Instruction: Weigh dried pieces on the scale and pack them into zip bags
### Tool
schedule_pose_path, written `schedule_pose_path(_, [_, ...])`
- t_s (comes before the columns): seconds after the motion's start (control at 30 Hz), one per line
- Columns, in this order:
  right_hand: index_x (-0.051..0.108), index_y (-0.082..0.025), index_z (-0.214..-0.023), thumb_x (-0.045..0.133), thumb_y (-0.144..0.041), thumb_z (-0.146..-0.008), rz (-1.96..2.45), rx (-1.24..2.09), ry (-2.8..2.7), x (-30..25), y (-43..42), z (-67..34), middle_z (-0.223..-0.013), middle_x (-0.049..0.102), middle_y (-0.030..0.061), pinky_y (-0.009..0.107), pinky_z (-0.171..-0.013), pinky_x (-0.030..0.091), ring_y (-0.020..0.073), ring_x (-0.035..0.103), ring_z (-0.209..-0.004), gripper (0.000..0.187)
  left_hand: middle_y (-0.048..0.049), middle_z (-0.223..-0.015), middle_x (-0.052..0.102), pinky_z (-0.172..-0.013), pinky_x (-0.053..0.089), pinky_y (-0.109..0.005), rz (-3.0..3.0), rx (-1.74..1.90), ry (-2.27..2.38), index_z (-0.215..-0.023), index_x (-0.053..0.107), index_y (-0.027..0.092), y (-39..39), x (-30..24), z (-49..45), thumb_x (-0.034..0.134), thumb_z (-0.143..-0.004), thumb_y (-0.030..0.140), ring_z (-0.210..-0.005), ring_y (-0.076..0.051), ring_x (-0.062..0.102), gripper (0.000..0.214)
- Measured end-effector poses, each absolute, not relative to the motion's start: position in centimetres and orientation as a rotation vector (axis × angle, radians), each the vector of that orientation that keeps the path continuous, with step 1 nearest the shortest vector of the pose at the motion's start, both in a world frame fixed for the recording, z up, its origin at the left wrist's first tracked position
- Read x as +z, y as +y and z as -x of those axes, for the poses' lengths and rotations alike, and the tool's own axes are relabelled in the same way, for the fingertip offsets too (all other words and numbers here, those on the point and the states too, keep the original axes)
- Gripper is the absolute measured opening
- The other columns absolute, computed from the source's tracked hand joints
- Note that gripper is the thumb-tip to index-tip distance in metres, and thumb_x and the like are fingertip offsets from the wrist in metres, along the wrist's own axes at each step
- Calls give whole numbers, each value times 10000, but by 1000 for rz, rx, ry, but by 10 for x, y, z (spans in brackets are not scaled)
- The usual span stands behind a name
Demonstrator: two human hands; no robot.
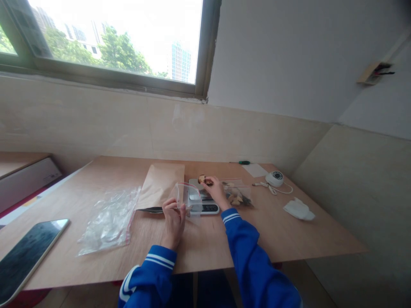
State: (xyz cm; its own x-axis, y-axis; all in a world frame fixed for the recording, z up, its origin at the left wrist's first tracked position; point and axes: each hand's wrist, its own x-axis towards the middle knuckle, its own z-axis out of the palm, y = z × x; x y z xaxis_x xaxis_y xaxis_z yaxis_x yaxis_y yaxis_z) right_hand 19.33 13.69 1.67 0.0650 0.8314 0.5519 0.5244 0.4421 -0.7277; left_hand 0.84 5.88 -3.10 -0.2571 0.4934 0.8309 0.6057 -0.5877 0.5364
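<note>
My left hand (173,220) is closed on a small clear zip bag (193,197) with a red seal line, held upright with its mouth up. In my right hand (218,193), the fingertips pinch a brown dried slice (201,179), possibly mushroom, a little above and right of the bag's mouth. Beneath both hands sits a kitchen scale (210,208) with a dark button panel at its front, partly covered by the bag and my right hand. Right of the scale lie clear zip bags (238,199) holding pale and dark dried pieces.
A brown paper bag (164,179) lies behind my left hand. Empty plastic bags (111,222) and a dark-screened tablet or phone (34,252) are on the left. To the right are a white dome camera (272,179) with its cable, crumpled white plastic (299,209), paper (256,170) and a green screwdriver (244,162).
</note>
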Motion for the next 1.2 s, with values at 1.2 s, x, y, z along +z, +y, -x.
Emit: schedule_pose_path(1.2, [495,-222,-1274,611,-476,-802,1208,599,-1774,61,32,-152,-1337,483,111,414,-1020,390,242,443,-1249,548,-67,-1056,418,-737,500,-367,1662,-2168,-1261,-941,315,227,50,-19,-11,377,-917,265,-934,-162,515,76])
